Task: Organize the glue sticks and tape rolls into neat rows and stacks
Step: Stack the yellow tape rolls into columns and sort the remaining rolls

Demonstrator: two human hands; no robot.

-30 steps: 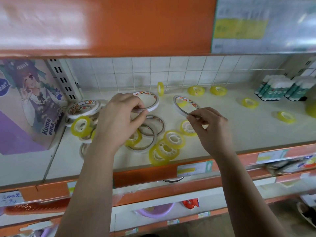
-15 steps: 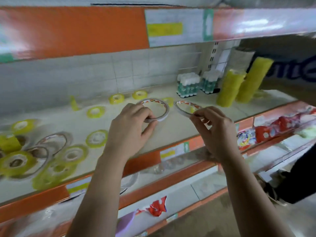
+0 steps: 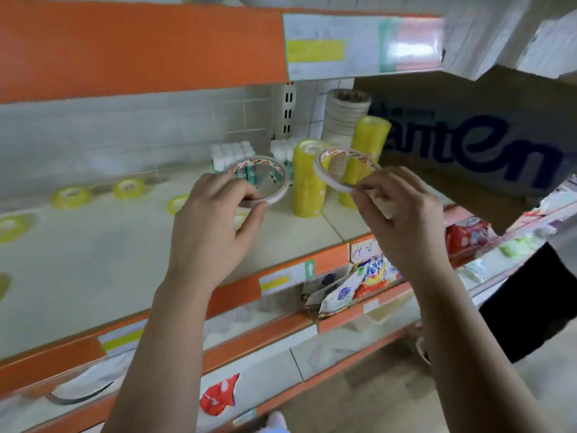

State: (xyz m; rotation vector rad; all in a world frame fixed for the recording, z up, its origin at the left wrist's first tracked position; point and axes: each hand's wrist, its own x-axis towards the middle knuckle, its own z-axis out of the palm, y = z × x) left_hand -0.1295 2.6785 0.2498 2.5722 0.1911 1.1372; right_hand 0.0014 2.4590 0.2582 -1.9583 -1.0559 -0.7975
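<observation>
My left hand (image 3: 215, 226) pinches a thin white tape ring (image 3: 274, 195) by its near rim, above the white shelf (image 3: 93, 270). My right hand (image 3: 402, 220) pinches a second thin white tape ring (image 3: 324, 175) the same way, a little higher and to the right. Behind the rings stand two stacks of yellow tape rolls (image 3: 307, 185) (image 3: 371, 132) and a taller stack of white tape rings (image 3: 345, 114). Glue sticks (image 3: 231, 153) with white caps stand upright in a group at the back. Loose yellow tape rolls (image 3: 71, 196) lie flat on the shelf's left part.
An orange-fronted shelf (image 3: 140, 48) hangs close overhead. A brown cardboard box (image 3: 487, 145) with blue lettering bounds the right end. Lower shelves hold snack packets (image 3: 368, 279). A dark-clothed person (image 3: 537, 301) stands at the right edge.
My view and both hands have swung right along the shelf, each carrying its white tape ring from the scattered pile toward the stacks at the right end.
</observation>
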